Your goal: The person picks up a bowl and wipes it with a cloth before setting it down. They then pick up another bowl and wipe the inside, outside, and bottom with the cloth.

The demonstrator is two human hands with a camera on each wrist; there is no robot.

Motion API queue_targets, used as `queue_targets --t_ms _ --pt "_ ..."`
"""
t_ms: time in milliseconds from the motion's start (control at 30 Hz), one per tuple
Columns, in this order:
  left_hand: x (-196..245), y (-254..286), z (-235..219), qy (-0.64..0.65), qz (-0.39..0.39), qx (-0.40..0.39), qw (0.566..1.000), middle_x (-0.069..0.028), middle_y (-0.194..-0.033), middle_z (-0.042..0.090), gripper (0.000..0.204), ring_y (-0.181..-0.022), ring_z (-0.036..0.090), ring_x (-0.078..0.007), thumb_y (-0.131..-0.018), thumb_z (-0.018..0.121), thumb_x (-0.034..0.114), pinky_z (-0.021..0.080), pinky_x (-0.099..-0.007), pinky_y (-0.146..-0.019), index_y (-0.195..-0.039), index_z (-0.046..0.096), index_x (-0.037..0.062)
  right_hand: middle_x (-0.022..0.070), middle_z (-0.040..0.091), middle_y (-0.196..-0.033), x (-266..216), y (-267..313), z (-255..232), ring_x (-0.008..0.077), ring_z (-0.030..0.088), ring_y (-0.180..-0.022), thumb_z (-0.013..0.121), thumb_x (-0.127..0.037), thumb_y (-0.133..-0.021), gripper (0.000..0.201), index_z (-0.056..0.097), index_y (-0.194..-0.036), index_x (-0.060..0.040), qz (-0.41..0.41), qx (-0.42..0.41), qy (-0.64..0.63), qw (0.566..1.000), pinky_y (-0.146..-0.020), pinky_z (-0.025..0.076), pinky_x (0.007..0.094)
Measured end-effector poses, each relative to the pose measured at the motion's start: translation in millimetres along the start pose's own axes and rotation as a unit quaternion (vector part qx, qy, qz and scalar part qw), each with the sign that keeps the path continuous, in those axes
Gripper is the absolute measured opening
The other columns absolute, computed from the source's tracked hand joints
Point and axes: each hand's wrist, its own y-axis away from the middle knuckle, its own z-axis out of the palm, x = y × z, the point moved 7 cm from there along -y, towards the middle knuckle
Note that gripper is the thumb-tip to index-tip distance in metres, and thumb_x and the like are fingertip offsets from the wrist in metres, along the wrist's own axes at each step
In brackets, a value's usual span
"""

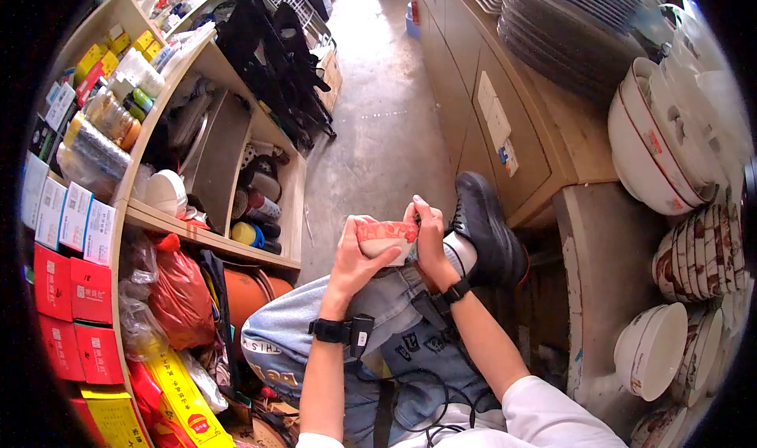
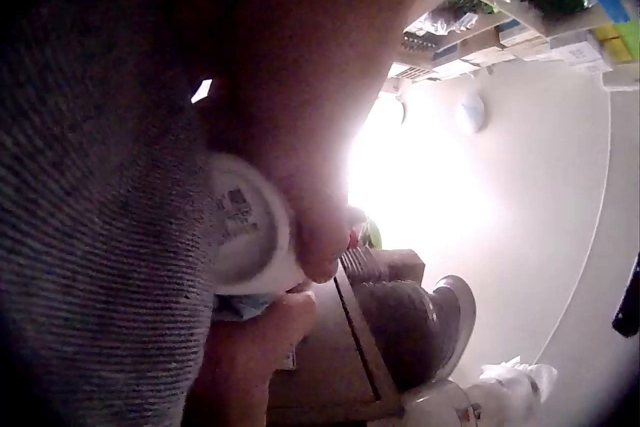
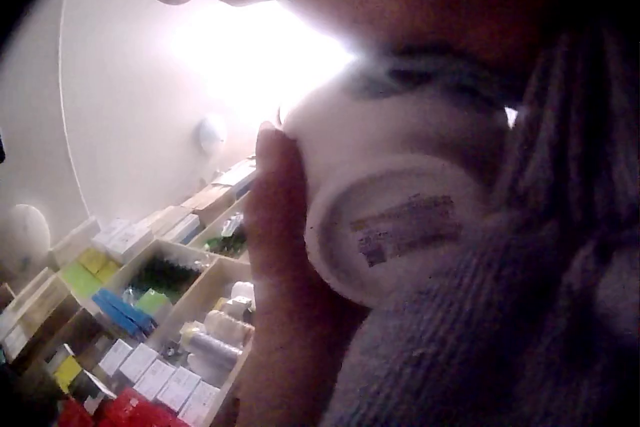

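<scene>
My left hand (image 1: 352, 260) grips a small bowl (image 1: 386, 239), its thumb along the near side and its fingers at the left edge. The bowl is white below with a red pattern at the top. Both wrist views look up at its round white base (image 3: 400, 227), which carries a printed mark. On the bowl's right side, my right hand (image 1: 430, 239) has its fingers curled at the rim. A bluish-grey cloth (image 3: 420, 77) is pinched there, pressed to the bowl and mostly hidden by the hand.
Shelves (image 1: 213, 235) with boxes, jars and bags stand at the left. A wooden cabinet (image 1: 505, 109) on the right bears stacked plates (image 1: 560, 38). Large bowls (image 1: 658, 144) and more bowl stacks (image 1: 698, 255) are at far right. A black shoe (image 1: 482, 231) lies beyond my hands.
</scene>
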Motion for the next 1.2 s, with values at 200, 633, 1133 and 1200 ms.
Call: queue_targets --t_ms 200,633,1133,1200 --pt "0.4 2.9 -1.4 0.120 -0.035 0.000 0.992 -0.0062 -0.115 0.055 0.056 -0.107 0.055 -0.0151 -0.084 0.079 0.024 0.048 -0.0288 -0.091 -0.124 0.044 0.0048 -0.0017 0.049 -0.059 2.7 2.9 2.3 0.0085 0.044 -0.056 0.048 -0.032 -0.101 0.047 0.052 -0.062 -0.0068 0.038 -0.014 -0.096 0.995 -0.056 0.034 0.0272" --pt "10.6 -3.2 0.6 0.170 -0.008 -0.010 0.985 -0.0126 -0.152 0.035 0.071 -0.134 0.040 -0.0216 -0.089 0.070 0.029 0.033 -0.0350 -0.113 -0.146 0.033 0.0085 -0.0024 0.048 -0.059 1.5 3.7 -3.3 0.0086 0.043 -0.056 0.049 -0.034 -0.102 0.049 0.051 -0.060 -0.0073 0.035 -0.001 -0.118 0.992 -0.056 0.035 0.0283" --pt "-7.6 -1.6 6.4 0.051 -0.041 -0.019 0.998 -0.0119 -0.137 0.043 0.069 -0.122 0.049 -0.0212 -0.083 0.080 0.018 0.044 -0.0341 -0.101 -0.133 0.032 0.0125 -0.0003 0.039 -0.053 -21.7 15.8 2.7 0.0092 0.037 -0.054 0.044 -0.030 -0.106 0.056 0.043 -0.059 -0.0002 -0.089 0.026 0.105 0.990 -0.052 0.031 0.0327" --pt "-9.1 0.1 5.8 0.091 -0.052 -0.015 0.994 -0.0129 -0.137 0.044 0.070 -0.120 0.049 -0.0206 -0.084 0.080 0.020 0.045 -0.0337 -0.100 -0.133 0.031 0.0121 -0.0006 0.040 -0.055 -17.4 15.2 1.4 0.0092 0.036 -0.055 0.043 -0.030 -0.106 0.055 0.043 -0.059 -0.0008 -0.075 0.025 0.077 0.994 -0.052 0.030 0.0321"
